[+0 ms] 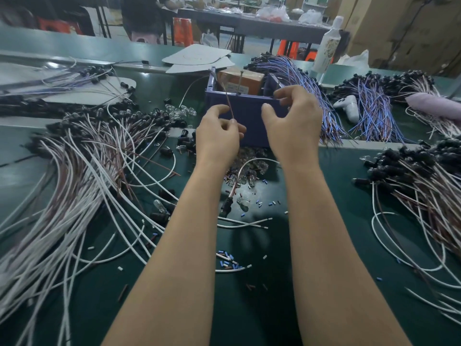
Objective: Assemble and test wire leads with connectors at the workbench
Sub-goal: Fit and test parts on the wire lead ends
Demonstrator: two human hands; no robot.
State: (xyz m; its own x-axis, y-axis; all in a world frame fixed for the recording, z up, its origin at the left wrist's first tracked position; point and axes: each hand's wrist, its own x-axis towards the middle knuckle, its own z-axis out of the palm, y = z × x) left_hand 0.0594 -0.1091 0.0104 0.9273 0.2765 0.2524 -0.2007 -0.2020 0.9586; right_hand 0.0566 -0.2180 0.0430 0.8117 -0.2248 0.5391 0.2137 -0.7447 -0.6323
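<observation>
My left hand (217, 136) pinches a thin brown wire lead (228, 102) that rises up toward the blue bin (247, 113). My right hand (294, 121) is raised in front of the bin, its fingertips pinching a small dark part near the bin's rim; what the part is, I cannot tell. Below my hands lies a heap of small clear bulbs (249, 168), and a lead with a black connector (228, 204) rests on the green mat.
Big bundles of white and brown leads with black sockets lie at the left (82, 171) and right (421, 181). Blue-purple leads (299, 78) drape behind the bin. A white bottle (328, 43), a white game controller (349, 107), cardboard sheets (199, 57) and an orange box (240, 79) stand farther back.
</observation>
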